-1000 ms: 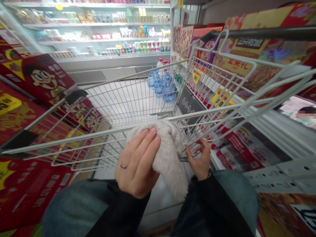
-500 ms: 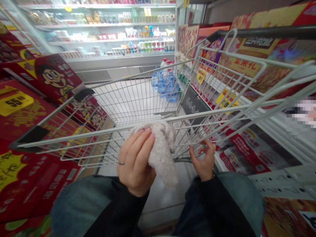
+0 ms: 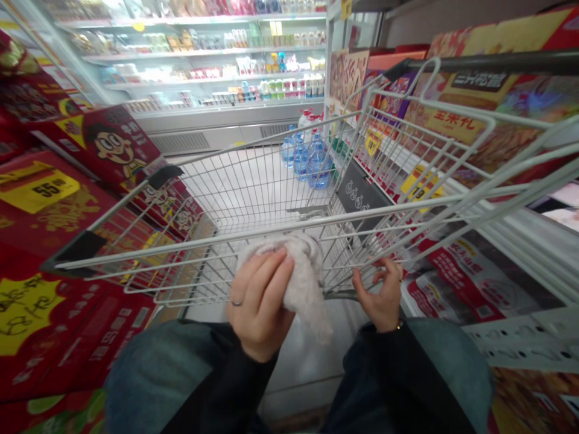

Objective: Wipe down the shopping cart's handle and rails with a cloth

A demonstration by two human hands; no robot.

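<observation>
A pale grey-white fluffy cloth [image 3: 310,292] is pressed under the fingers of my left hand [image 3: 261,304] against the side wires of a shopping cart [image 3: 181,246]. The cloth lies just below the cart's top rail, and one end of it hangs down. My left hand is closed on it, a ring on one finger; the thumb is hidden. To the right, my right hand [image 3: 380,296] has its fingers curled at the lower side wires of the same cart. Only floor shows through the basket's mesh.
Red cartons [image 3: 67,205] are stacked on the left. Boxed goods [image 3: 456,123] and bagged goods [image 3: 470,271] fill shelves on the right. Ahead, large water bottles [image 3: 316,160] stand on the floor before a lit refrigerated display [image 3: 203,72]. My bent knees flank the cart's near side.
My left hand and the cloth have slid slightly down from the top rail. The right hand stays at the lower wires. The whole view has shifted a little.
</observation>
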